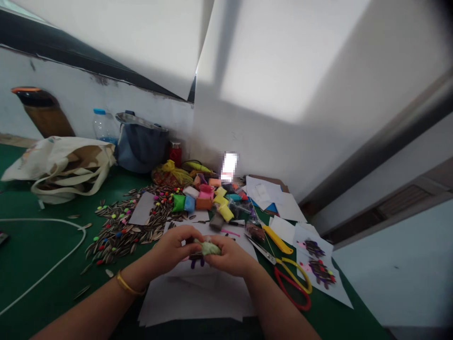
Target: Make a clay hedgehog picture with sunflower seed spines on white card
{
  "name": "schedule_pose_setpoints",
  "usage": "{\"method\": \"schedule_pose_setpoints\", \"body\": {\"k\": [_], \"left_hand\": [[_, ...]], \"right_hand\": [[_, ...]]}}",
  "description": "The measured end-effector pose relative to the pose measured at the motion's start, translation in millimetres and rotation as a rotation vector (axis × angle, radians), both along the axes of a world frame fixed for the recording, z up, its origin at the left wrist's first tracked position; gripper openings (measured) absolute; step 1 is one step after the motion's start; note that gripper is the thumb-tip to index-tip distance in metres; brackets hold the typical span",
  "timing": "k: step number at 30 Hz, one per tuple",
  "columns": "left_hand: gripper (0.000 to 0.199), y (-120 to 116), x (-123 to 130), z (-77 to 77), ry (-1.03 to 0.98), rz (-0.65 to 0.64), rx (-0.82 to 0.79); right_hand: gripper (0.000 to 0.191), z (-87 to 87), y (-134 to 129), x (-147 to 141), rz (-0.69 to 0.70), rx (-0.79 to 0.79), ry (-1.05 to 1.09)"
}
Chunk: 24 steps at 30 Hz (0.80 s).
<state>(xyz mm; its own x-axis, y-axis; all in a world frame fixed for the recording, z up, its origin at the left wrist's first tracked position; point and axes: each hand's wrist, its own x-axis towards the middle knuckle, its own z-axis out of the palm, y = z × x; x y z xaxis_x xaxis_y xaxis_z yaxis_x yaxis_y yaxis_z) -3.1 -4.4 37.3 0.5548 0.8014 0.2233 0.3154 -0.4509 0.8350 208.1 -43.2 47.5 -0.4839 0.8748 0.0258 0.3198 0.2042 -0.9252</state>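
Both hands meet over a stack of white paper [198, 302] and grip one small pale green clay packet [209, 248]. My left hand [180, 245], below a gold bangle [128, 284] on the wrist, pinches its left end. On its right side, the fingers of my right hand [230, 255] are closed round it. Underneath, a partly hidden picture with purple legs [197, 262] and dark seeds lies on the top sheet. Just beyond the hands are a dark grey clay packet [216, 221] and a pink stick [230, 233].
Sunflower seeds [116, 241] mixed with coloured pom-poms spread at left. Coloured clay packets [204, 203] are heaped behind. Scissors [283, 269], a yellow utility knife [278, 240] and seed pictures [320, 271] lie at right. A white cable [53, 274], tote bag [67, 165] and blue bag [141, 144] are at left.
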Motion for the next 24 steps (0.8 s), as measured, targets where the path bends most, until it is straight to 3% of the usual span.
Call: {"method": "schedule_pose_setpoints", "body": {"k": [6, 12, 17, 24], "left_hand": [[0.014, -3.5, 1.8, 3.0, 0.004, 0.089, 0.156], [0.009, -3.6, 3.4, 4.3, -0.011, 0.032, 0.176], [0.016, -3.2, 2.3, 0.1, 0.074, 0.159, 0.24], [0.013, -1.1, 3.1, -6.7, -0.042, 0.072, 0.319]], "right_hand": [[0.03, 3.3, -0.5, -3.2, 0.006, 0.063, -0.012], [0.034, 3.5, 1.0, -3.9, -0.012, 0.114, -0.027], [0.038, 2.6, 1.6, -4.6, -0.042, 0.136, -0.055], [0.039, 6.9, 0.3, -6.8, -0.056, 0.179, -0.083]]}}
